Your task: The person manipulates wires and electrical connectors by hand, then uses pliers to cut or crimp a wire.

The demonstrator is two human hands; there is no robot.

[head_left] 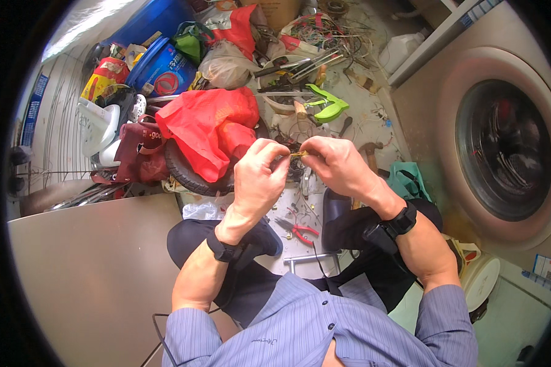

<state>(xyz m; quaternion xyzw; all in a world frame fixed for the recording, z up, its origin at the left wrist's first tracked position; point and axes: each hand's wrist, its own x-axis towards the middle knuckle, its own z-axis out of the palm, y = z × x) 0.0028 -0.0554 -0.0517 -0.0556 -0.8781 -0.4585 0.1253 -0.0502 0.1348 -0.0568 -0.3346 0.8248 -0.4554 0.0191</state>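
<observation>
Both hands meet in front of me above the floor. My left hand (260, 177) is closed in a pinch on one end of a short, thin yellow wire (297, 153). My right hand (340, 165) pinches the other end, its thumb and forefinger close to the left fingertips. Most of the wire is hidden by the fingers. Below the hands, red-handled pliers (297, 230) lie on the floor between my feet, among small scraps. A hammer (371, 153) rests to the right of my right hand, partly behind it.
A red bag (211, 125) lies over a black tyre (193, 179) on the left. Beyond it stands a blue bucket (163, 68). A green clamp (329, 104) and a tangle of wires (333, 37) lie ahead. A washing machine (431, 116) borders the right side.
</observation>
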